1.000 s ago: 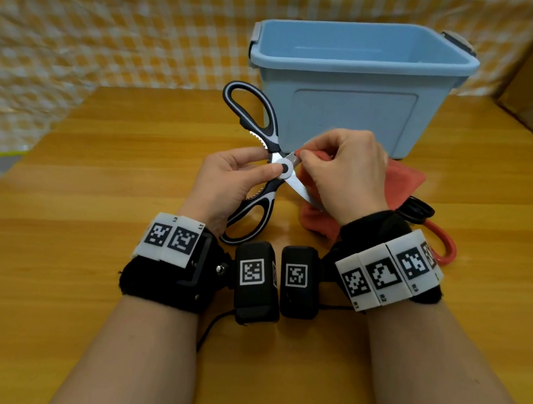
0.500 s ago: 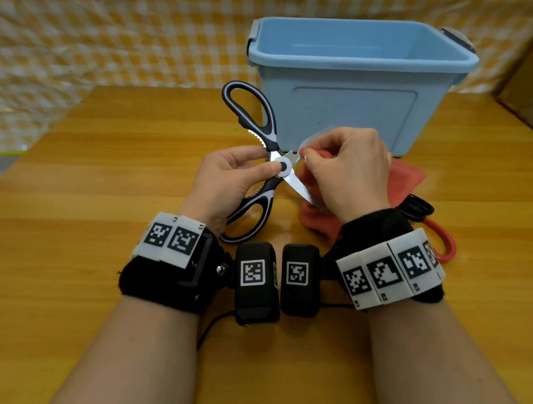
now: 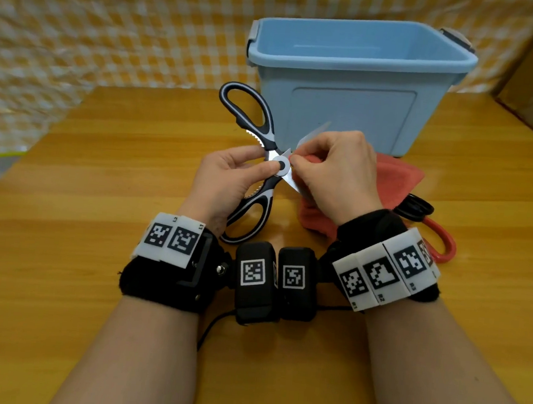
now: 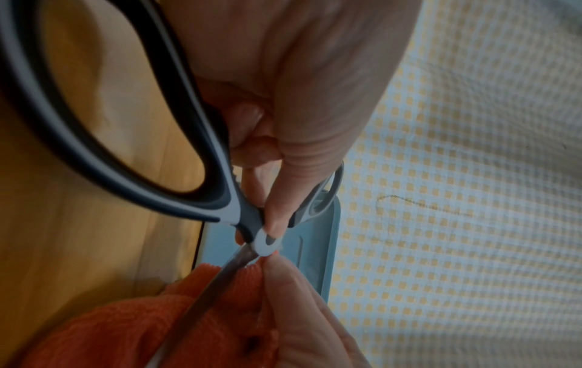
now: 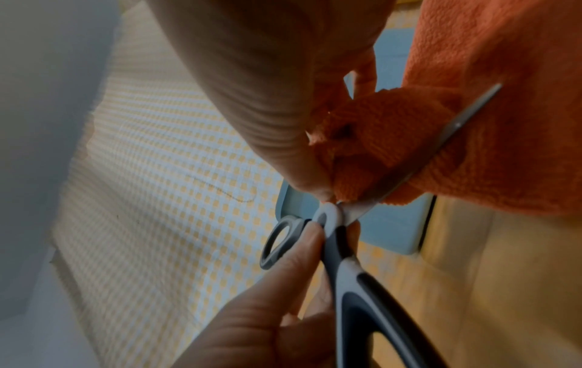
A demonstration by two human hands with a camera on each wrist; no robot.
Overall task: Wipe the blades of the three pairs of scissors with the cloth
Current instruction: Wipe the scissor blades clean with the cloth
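Both forearms reach forward side by side, and the wrists are close together, each with a black band and white marker blocks. The left hand (image 3: 228,179) is turned palm up. Its thumb lies on the round pivot of the scissors (image 3: 264,156), and its fingers curl under them from below. The right hand (image 3: 335,172) is turned with its back upward and its knuckles bent. Its thumb and fingers pinch the orange cloth (image 5: 378,139) around one blade, just beside the pivot. The fingertips of the two hands almost touch there.
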